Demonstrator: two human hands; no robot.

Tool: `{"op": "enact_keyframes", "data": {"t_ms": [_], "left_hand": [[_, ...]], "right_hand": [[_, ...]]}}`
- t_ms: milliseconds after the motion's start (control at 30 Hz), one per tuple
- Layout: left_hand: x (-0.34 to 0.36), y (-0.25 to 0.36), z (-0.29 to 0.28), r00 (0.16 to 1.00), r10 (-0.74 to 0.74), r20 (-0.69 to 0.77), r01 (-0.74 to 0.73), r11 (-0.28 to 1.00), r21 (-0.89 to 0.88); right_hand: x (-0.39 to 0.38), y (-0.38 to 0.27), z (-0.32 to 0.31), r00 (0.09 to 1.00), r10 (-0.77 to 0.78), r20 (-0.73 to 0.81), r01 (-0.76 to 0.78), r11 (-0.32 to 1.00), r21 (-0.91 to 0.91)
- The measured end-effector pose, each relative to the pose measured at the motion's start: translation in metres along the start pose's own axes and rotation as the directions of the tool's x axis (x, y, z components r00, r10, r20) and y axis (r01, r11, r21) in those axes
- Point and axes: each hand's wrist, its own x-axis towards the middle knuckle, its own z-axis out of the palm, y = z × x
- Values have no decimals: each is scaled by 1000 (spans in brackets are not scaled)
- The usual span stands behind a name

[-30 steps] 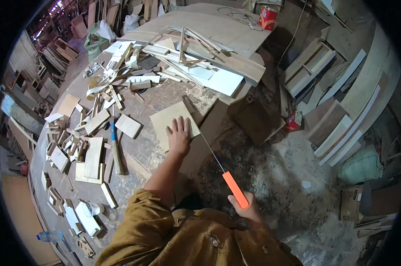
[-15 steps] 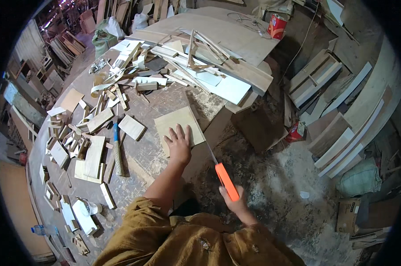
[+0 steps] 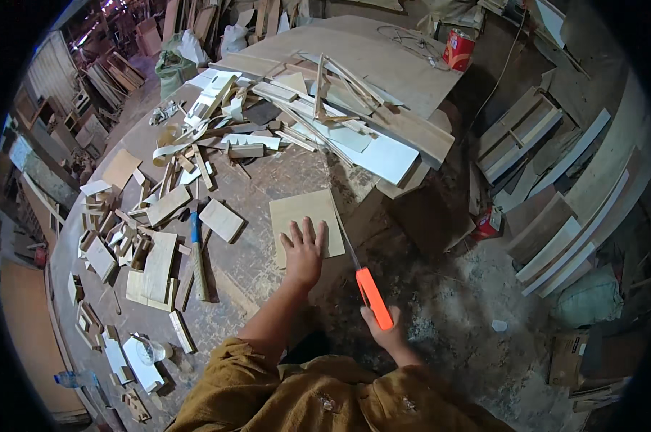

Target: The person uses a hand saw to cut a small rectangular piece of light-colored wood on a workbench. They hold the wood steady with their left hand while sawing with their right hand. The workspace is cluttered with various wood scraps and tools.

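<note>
A square of pale plywood (image 3: 289, 212) lies on the work table at its right edge. My left hand (image 3: 305, 252) presses flat on it, fingers spread. In my right hand (image 3: 386, 330), closed round the grip, is a hand saw with a bright orange handle (image 3: 373, 295). Its thin blade (image 3: 349, 243) runs away from me along the plywood's right side, close against the wood. I cannot tell how deep the teeth sit. Left of the plywood lies a small wood block (image 3: 222, 220), and beside that a hammer (image 3: 199, 255) with blue on its handle.
Wood offcuts (image 3: 152, 263) crowd the left of the table (image 3: 246, 288). Long strips and white boards (image 3: 383, 155) are heaped at the back, near a red can (image 3: 458, 50). A plastic cup (image 3: 152, 351) stands near left. Curved panels (image 3: 591, 223) lean at the right above the dusty floor.
The whole view has shifted slightly, so the table sits a little lower and further right. The saw has slid a little away from me along the plywood. My left hand keeps its hold-down pose.
</note>
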Motion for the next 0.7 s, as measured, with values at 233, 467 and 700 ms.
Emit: {"op": "enact_keyframes", "data": {"t_ms": [233,467,700], "left_hand": [[6,0,5,1000,-9,-10,10,999,37],[2,-3,11,997,-4,-77,9,998,66],[4,1,7,997,10,-79,-8,1000,22]], "right_hand": [[13,1,28,997,-11,-72,16,997,78],[-93,5,-5,962,264,-67,-257,962,93],[9,14,24,997,-10,-82,14,998,53]]}}
